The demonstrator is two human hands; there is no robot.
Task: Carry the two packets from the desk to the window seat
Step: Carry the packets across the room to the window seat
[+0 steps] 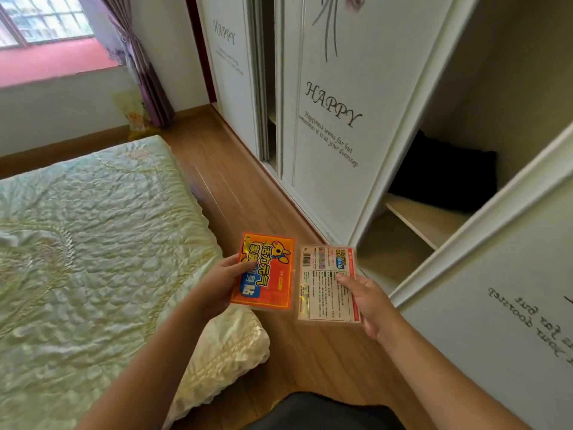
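carry | left hand (221,283) pinches orange packet (266,271); right hand (364,301) pinches pale packet (325,283) | best: keep grips firm, walk floor strip toward window seat (55,62)

A wooden floor (235,193) runs as a strip between a bed (93,243) on the left and a wardrobe (335,125) on the right, reaching back to the wall under the window. The bed stands on the floor and carries a crinkled pale green quilt (77,218) that covers it to its far edge and right edge. At the bed's near right corner a cream, quilted fold (229,352) hangs over the edge toward the floor. Inside the open wardrobe, a pale shelf (431,221) carries a dark folded cloth (446,175) lying against its back. The lower shelf (390,256) beneath is bare.
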